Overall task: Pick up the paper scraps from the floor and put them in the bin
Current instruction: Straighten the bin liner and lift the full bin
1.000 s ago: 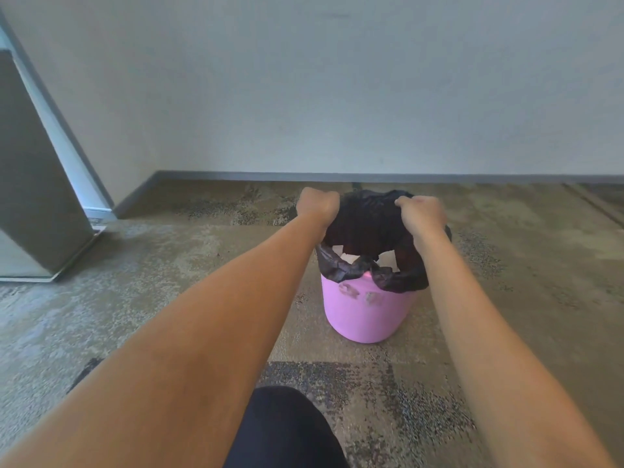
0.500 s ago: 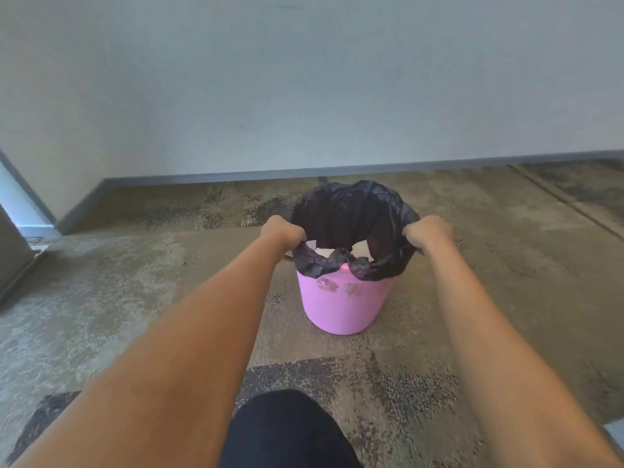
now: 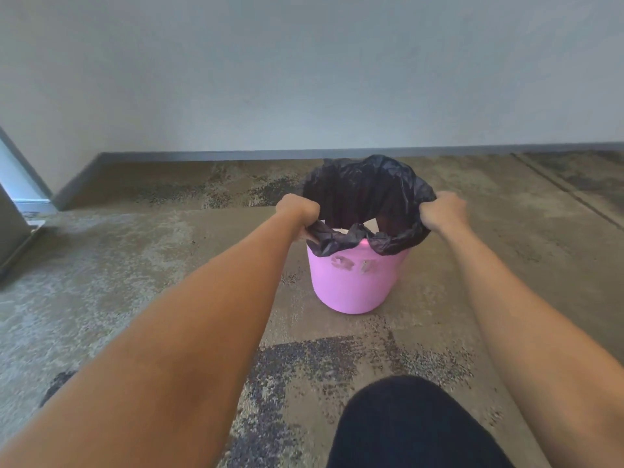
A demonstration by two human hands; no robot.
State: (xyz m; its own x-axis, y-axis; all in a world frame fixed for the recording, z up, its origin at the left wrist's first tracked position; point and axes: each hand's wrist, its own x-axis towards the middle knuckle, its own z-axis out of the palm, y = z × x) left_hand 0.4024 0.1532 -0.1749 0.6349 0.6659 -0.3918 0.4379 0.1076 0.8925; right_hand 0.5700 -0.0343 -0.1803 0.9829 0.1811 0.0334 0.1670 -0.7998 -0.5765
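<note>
Since half a second ago both hands have drawn the bag's mouth slightly wider and higher, and the bin sits further right in view. Crinkled, glossy black plastic forms the bin bag (image 3: 368, 197), its rim bunched and folded over the near lip of the bin (image 3: 354, 282), a smooth, round pink plastic tub narrowing toward its base. Pale paper scraps (image 3: 342, 230) show as flat angular pieces inside the bag, between the 2 hands. At the bag's left edge the left hand (image 3: 299, 211) has its fingers curled tight around the plastic; opposite it the right hand (image 3: 444, 211) grips the right edge the same way. Bin and bag stand on mottled grey-brown carpet (image 3: 135, 271), rough and speckled, near a plain pale wall (image 3: 304, 69).
</note>
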